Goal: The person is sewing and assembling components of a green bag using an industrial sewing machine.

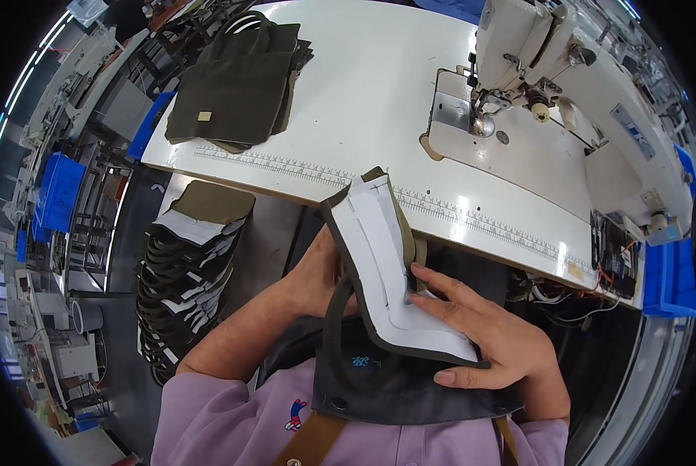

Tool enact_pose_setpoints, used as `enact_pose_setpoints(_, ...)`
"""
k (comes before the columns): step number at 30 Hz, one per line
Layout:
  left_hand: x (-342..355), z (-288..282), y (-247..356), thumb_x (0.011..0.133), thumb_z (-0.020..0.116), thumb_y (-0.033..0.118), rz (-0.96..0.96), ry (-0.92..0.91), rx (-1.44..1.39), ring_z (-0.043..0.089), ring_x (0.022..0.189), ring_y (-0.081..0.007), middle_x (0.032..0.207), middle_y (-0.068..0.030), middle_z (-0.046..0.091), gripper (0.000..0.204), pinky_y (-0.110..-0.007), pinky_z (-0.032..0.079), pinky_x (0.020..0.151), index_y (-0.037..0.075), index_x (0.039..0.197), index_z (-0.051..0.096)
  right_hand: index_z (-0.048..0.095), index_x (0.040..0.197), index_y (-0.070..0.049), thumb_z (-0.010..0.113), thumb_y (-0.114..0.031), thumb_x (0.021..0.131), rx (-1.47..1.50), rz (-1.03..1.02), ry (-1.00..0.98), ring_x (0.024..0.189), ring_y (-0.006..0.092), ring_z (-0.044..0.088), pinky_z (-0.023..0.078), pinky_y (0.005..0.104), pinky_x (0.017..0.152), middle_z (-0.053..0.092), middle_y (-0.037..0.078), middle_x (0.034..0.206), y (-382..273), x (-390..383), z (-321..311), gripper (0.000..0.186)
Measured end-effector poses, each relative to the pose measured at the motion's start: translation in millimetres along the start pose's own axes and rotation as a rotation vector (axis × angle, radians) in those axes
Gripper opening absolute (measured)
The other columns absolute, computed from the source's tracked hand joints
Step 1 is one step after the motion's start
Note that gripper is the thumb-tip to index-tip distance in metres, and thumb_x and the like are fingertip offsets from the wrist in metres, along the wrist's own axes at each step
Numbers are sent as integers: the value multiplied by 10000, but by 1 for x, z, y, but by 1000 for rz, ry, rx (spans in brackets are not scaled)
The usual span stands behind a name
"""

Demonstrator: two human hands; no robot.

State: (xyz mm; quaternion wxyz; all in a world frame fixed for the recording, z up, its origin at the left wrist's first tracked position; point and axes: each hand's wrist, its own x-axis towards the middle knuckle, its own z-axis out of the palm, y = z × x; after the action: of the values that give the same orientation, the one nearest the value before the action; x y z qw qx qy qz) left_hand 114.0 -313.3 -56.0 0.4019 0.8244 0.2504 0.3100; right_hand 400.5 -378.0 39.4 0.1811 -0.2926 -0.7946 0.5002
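A dark olive bag piece with white backing [369,245] is held upright-slanted in front of my body, its dark handle loop [334,326] hanging beside it. My left hand [314,277] grips it from behind at the left, fingers mostly hidden by the piece. My right hand [487,334] holds its lower right part, fingertips on the white backing and inner fold, thumb low by the bottom edge. Below the piece, a dark grey apron [410,408] covers my lap.
A white table [363,78] with a printed ruler holds stacked olive bag panels [231,89] at left and a sewing machine [557,70] at right. A pile of handled pieces [173,287] lies on a lower left surface. Blue bins [57,194] stand beyond; cables hang under the right edge.
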Motion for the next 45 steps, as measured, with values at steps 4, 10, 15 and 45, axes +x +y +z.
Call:
enact_pose_setpoints(4, 9, 26, 8, 679, 792, 85, -238, 262, -62, 539, 1164, -257, 1281, -166, 506, 927, -399, 459, 1015, -9, 1447, 283, 449, 1444, 75, 723, -461, 884, -200, 27, -76, 1421, 499, 381, 319, 564, 1160, 331, 319, 1555, -11, -2, 5, 822)
enact_pose_setpoints(10, 44, 17, 20, 730, 691, 180, 160, 655, 575, 454, 1216, -405, 1278, -221, 484, 677, -508, 300, 1047, -34, 1309, 414, 398, 1455, 70, 779, -366, 833, -443, 37, 133, 1418, 458, 408, 256, 603, 1190, 462, 281, 1469, -25, 17, 17, 850)
enact_pose_setpoints(15, 44, 22, 25, 800, 690, 210, 21, 656, 402, 607, 1022, -265, 1096, -107, 632, 581, -472, 279, 1025, 7, 1296, 464, 496, 1319, 68, 734, -137, 773, -618, 40, 384, 1034, 326, 653, 457, 550, 1054, 633, 177, 1137, -14, 38, 37, 630)
enact_pose_setpoints(45, 43, -12, 62, 874, 693, 64, -541, 165, -320, 582, 876, -57, 927, 9, 661, 236, -220, 458, 778, -3, 1091, 632, 474, 1133, 33, 818, -124, 722, -258, 219, 432, 954, 471, 642, 527, 473, 798, 665, 266, 964, 13, 53, -29, 559)
